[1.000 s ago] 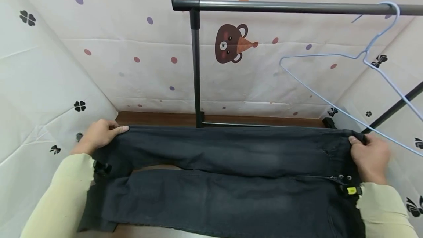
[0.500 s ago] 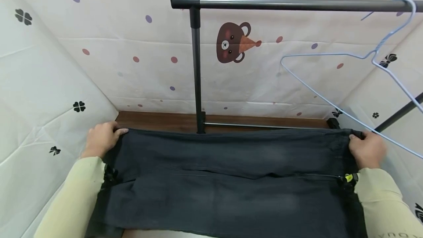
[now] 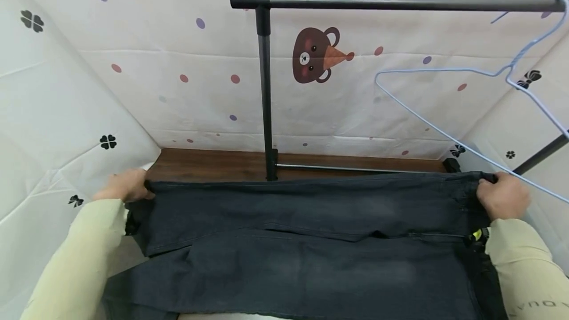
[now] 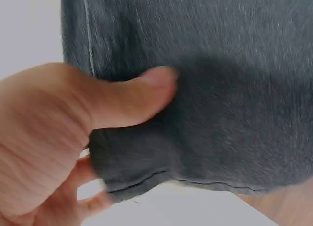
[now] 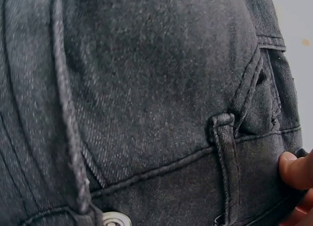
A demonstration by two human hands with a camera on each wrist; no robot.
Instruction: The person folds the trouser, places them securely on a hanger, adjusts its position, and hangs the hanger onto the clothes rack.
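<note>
A pair of dark grey jeans (image 3: 311,206) lies stretched sideways across the lower part of the head view, waist to the right and leg ends to the left. My left hand (image 3: 126,185) pinches the far leg near its hem (image 4: 142,182), thumb on top and fingers underneath. At the other end my right hand (image 3: 504,195) grips the corner of the waistband (image 5: 161,192). The right wrist view shows a belt loop (image 5: 227,157), a pocket edge and a metal button (image 5: 116,219) beside that hold. The near leg (image 3: 146,280) spreads below the far one.
Behind the jeans stands a dark metal clothes rack (image 3: 266,88). A light blue wire hanger (image 3: 444,69) hangs from its rail (image 3: 378,2), its lower bar passing in front of my right hand. White printed sheeting (image 3: 200,98) encloses the back and sides above a brown wooden floor (image 3: 209,164).
My left hand dips and shifts left, drawing the far leg's end out to the left. The gap between the legs has narrowed. The right hand keeps its hold on the waistband.
</note>
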